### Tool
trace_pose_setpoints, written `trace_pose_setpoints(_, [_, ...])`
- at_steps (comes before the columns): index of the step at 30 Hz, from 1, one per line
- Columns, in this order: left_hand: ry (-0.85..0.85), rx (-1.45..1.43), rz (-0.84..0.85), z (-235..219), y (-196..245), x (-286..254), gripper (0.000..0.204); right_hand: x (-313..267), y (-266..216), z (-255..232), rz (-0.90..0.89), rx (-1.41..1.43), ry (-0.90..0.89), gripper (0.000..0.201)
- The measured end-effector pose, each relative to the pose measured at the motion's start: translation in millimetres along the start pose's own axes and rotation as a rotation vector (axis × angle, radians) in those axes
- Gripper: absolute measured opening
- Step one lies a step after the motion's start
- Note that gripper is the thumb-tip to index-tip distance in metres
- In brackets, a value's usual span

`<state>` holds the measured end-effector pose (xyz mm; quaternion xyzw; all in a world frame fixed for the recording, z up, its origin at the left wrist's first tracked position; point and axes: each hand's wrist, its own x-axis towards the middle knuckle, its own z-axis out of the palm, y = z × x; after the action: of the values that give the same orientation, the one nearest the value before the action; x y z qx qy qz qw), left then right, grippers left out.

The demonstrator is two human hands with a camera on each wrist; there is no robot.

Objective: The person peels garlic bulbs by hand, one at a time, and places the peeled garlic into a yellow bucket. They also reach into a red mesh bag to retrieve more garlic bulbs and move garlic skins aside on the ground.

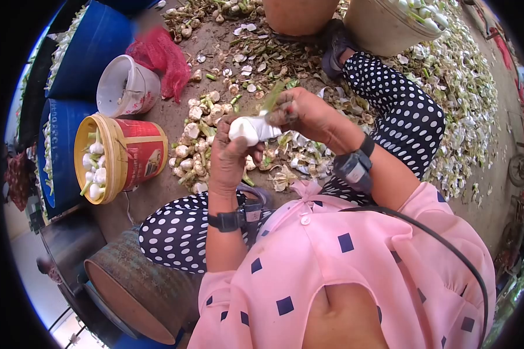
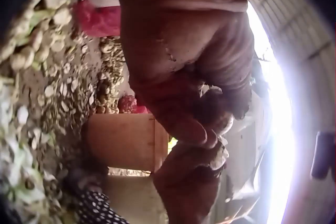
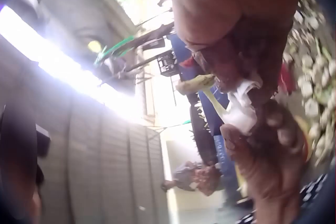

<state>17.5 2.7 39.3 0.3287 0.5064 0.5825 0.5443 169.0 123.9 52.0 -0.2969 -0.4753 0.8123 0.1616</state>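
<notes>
In the head view my left hand grips a white garlic bulb, thumb across its side. My right hand pinches the papery skin at the bulb's stem end, and a green stem piece sticks up by those fingers. Both hands meet over a heap of unpeeled garlic on the ground. Seen from the right wrist, the bulb shows pale between the two hands, with loose white skin along its top. The left wrist view has the fingers hiding most of it.
A yellow bucket of peeled bulbs stands at the left, beside a white bucket and red netting. Blue barrels are behind them. Skins litter the ground at the right. A beige tub holds more garlic.
</notes>
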Motion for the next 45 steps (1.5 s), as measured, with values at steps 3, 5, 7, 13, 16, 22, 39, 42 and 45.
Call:
trace_pose_setpoints(3, [0.051,-0.222,0.049,4.2,1.3,5.4,0.047,9.2,4.5,0.4,0.038,0.262,0.019,0.012])
trace_pose_setpoints(5, [0.256,0.088,0.116,1.9,-8.4,9.2,0.036,16.3,16.0,-1.8,-0.168,-0.106,0.059,0.009])
trace_pose_setpoints(7, [0.334,0.229,0.170,0.0,-15.7,9.2,0.033,14.3,14.3,-0.5,-0.226,-0.310,0.027,0.015])
trace_pose_setpoints(13, [0.310,0.959,0.311,4.9,-10.5,15.8,0.029,7.5,11.1,-4.7,-0.410,-0.688,-0.028,0.025])
trace_pose_setpoints(16, [0.372,0.737,0.282,-14.4,-60.5,20.7,0.028,-1.0,14.5,-2.5,-0.246,-0.274,0.000,0.023])
trace_pose_setpoints(22, [0.008,-0.550,0.116,-2.6,26.9,12.9,0.026,5.1,12.6,-26.3,-0.139,0.692,0.143,0.020])
trace_pose_setpoints(39, [-0.017,-0.865,0.184,-153.7,-14.0,225.1,0.024,210.4,-70.0,-151.2,0.124,-0.423,-0.353,0.026])
trace_pose_setpoints(42, [0.086,-0.666,-0.038,-189.6,-34.9,260.7,0.021,292.7,-15.6,-227.4,-0.065,-1.935,-1.022,0.040])
trace_pose_setpoints(45, [0.079,-0.462,-0.224,-213.0,-51.5,277.3,0.021,345.3,-5.5,-207.4,0.161,-1.560,-0.944,0.056])
